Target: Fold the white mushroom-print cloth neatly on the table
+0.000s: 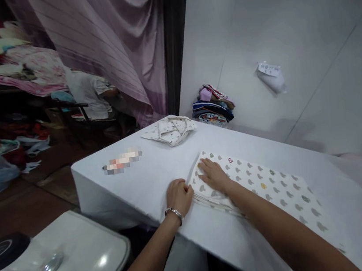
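Note:
A folded white cloth (263, 178) printed with grey, green and yellow shapes lies on the white-covered table (135, 190). My right hand (213, 174) rests flat on its left end with the fingers spread. Beside the cloth's left edge is my left hand (178, 196), a bracelet on its wrist. Its fingers are curled, and the thumb and fingertips meet at the cloth's near-left corner; what they pinch, if anything, is too small to make out. Another folded patterned cloth (172, 131) sits at the table's far corner.
A pixelated object (122, 161) lies on the table's left part. Folded clothes (212, 107) are stacked by the wall. A white stool (92, 249) with a glass jar (47, 264) stands at lower left. A person (90, 94) sits beyond, near a purple curtain (104, 39).

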Demonstrator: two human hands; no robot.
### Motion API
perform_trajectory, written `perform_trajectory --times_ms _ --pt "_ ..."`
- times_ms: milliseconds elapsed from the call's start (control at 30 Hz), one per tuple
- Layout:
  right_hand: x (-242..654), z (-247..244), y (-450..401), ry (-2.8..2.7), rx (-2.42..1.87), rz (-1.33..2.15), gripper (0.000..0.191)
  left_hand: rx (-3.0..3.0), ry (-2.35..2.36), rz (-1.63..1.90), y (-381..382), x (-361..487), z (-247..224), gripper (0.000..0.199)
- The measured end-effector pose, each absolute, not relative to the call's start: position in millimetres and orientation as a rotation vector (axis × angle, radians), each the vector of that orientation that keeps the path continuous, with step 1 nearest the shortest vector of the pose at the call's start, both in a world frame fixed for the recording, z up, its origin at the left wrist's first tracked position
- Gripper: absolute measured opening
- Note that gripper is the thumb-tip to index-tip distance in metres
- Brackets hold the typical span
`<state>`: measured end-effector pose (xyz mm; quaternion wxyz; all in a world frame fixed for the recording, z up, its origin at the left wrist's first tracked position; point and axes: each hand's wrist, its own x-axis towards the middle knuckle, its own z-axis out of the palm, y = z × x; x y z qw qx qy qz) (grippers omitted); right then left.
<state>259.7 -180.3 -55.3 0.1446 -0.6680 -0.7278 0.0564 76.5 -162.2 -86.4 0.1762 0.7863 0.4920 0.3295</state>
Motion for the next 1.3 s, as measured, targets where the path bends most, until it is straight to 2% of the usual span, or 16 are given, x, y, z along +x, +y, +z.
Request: perform_trajectory --times_ms 133,300,467,667,800,933,1100,1200,1300 --pt "273.5 -62.1 -169.5 -2.079 -2.133 0.365 0.064 2.3 1.415 0.879 -164.3 76.2 -84.1 0.018" --pt "298.4 -64.5 -155.9 -1.982 -2.241 0.257 0.065 2.345 1.443 0.807 -165.8 77.4 -81.1 0.016" --pt "323.8 -59.5 -148.4 -1.895 -2.246 0.417 0.061 2.359 1.452 0.783 -165.7 76.7 -79.0 0.017" --pt "333.0 -51.8 -216.4 -1.821 -2.136 0.309 0.061 2.369 1.425 0.784 -162.5 77.3 -80.0 0.02" --pt "328.3 -63.0 -270.3 -1.86 -2.283 0.259 0.064 2.359 1.412 0.792 -159.9 78.0 -81.3 0.021" --pt "330.1 -67.9 -283.8 -1.801 -2.355 0.339 0.064 2.372 1.434 0.798 -159.9 77.8 -80.5 0.021" --pt "338.2 -66.1 -290.7 -1.774 -2.369 0.257 0.066 2.411 1.449 0.775 -161.3 77.9 -78.8 0.021" --pt "341.5 -62.2 -303.1 -1.768 -2.358 0.365 0.065 2.443 1.468 0.769 -161.4 78.5 -78.3 0.022" --pt "344.5 -57.2 -320.6 -1.749 -2.359 0.291 0.066 2.463 1.467 0.752 -161.1 78.7 -77.4 0.022"
